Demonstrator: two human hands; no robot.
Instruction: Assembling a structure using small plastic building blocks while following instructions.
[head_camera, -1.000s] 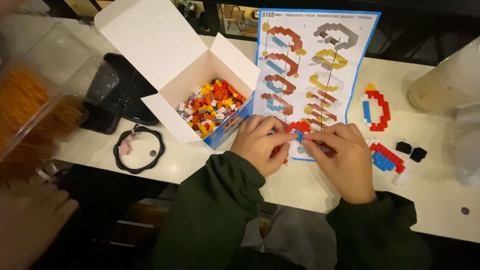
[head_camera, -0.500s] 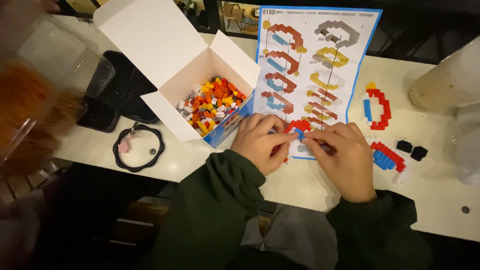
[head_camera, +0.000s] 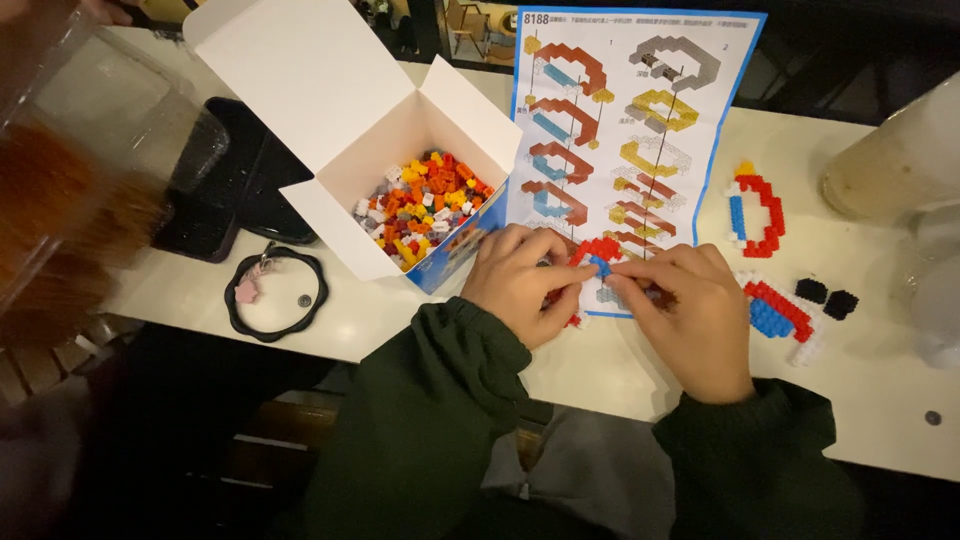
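- A pale tabletop (head_camera: 620, 375) carries everything.
- Near its left edge, an open white box (head_camera: 400, 150) holds small multicoloured bricks (head_camera: 425, 205).
- At the front edge, left hand (head_camera: 520, 280) and right hand (head_camera: 690, 320) together pinch a red-and-blue brick piece (head_camera: 600, 255) over the instruction sheet (head_camera: 630, 130).

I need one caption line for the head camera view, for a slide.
Both hands, left hand and right hand, press a small red-and-blue brick piece together over the instruction sheet, beside an open box of bricks.
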